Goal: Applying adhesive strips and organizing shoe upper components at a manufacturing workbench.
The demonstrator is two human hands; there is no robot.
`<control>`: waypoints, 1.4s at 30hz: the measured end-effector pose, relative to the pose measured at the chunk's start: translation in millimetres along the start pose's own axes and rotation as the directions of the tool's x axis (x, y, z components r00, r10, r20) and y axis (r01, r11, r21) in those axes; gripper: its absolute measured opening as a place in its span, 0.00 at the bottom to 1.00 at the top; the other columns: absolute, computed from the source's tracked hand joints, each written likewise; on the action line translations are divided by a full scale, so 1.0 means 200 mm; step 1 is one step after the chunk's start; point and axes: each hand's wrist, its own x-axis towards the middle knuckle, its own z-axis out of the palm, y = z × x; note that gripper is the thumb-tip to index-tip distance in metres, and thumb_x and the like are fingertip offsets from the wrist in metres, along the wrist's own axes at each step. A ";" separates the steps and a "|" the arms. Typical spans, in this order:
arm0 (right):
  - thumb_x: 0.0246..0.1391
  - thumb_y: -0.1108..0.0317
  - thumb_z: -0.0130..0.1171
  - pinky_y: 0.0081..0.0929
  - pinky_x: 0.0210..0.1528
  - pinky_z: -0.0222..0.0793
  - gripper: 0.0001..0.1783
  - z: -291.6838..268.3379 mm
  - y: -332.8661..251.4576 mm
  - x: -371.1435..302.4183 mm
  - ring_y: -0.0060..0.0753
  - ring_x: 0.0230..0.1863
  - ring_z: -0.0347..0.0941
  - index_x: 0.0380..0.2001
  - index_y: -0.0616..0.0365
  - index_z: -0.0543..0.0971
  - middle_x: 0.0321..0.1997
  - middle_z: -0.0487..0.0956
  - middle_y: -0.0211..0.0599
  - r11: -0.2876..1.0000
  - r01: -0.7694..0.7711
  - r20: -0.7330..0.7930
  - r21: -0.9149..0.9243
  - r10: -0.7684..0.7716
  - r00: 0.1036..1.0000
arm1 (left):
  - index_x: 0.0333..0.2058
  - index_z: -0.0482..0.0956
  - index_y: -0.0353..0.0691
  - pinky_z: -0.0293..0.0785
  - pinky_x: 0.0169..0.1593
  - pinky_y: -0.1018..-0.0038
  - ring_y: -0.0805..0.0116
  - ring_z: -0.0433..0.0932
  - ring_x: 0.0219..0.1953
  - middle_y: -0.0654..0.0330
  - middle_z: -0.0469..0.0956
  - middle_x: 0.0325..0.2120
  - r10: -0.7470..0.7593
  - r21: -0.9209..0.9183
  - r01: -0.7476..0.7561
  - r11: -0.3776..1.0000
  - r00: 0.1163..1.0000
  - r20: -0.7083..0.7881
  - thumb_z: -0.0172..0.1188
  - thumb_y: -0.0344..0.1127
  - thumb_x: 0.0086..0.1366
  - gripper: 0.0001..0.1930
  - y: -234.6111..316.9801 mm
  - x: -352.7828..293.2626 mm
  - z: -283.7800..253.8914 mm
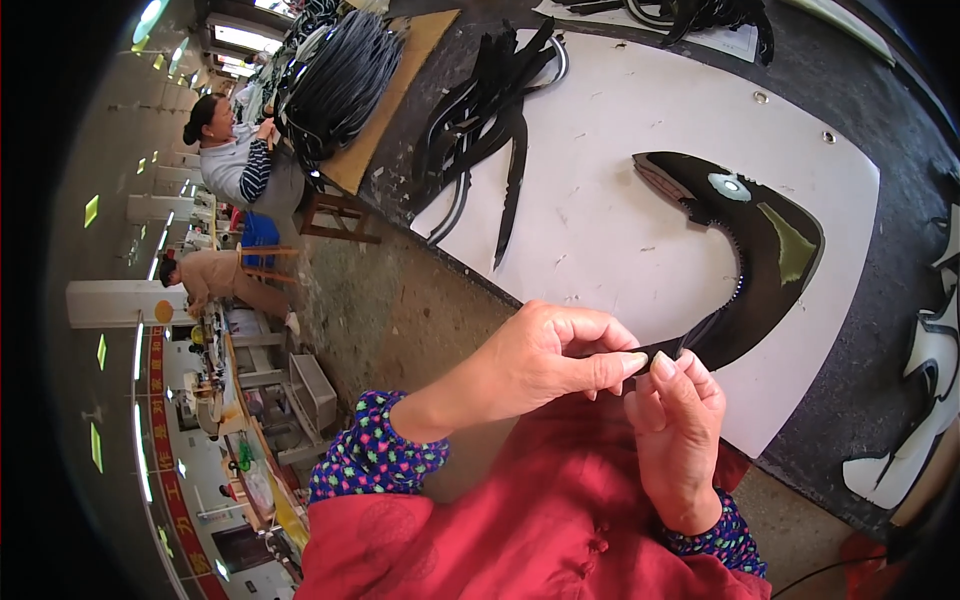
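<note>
A curved black shoe-upper piece (770, 270) with a serrated inner edge and a pale green patch lies on a white board (610, 200). Its near end comes off the board's edge between my two hands. My left hand (545, 360) pinches that tip with thumb and fingers. My right hand (680, 430) touches the same tip from below, fingers curled against it. Both forearms wear dotted blue sleeves over a red garment.
A pile of black curved strips (490, 110) lies at the board's far left. A big bundle of dark strips (340, 80) rests on a brown board. Black and white cut pieces (925, 400) sit at the right. Two other people (235, 160) work at the far left.
</note>
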 end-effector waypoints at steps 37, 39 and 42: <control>0.62 0.73 0.55 0.18 0.29 0.56 0.10 0.13 0.00 0.04 0.18 0.24 0.56 0.28 0.49 0.68 0.25 0.65 0.23 0.993 -0.062 -0.174 -0.096 0.044 0.984 | 0.37 0.79 0.32 0.71 0.42 0.77 0.77 0.74 0.35 0.63 0.79 0.30 0.111 0.079 -0.116 0.990 0.992 0.062 0.59 0.46 0.68 0.18 -0.04 0.07 -0.08; 0.63 0.72 0.53 0.19 0.28 0.55 0.07 0.07 0.00 0.07 0.19 0.24 0.57 0.30 0.51 0.69 0.25 0.66 0.24 0.996 -0.019 0.023 -0.091 0.021 1.000 | 0.37 0.79 0.32 0.71 0.41 0.77 0.78 0.74 0.35 0.63 0.79 0.30 0.097 0.021 -0.100 0.995 0.991 0.093 0.59 0.46 0.68 0.18 -0.04 0.08 -0.10; 0.64 0.71 0.51 0.20 0.28 0.55 0.06 0.06 0.00 0.11 0.18 0.24 0.57 0.31 0.52 0.70 0.26 0.67 0.25 0.995 0.010 0.129 -0.097 0.003 0.992 | 0.38 0.79 0.33 0.71 0.40 0.77 0.78 0.73 0.34 0.64 0.78 0.29 0.130 -0.033 -0.127 0.991 0.984 0.123 0.58 0.45 0.69 0.17 -0.03 0.12 -0.13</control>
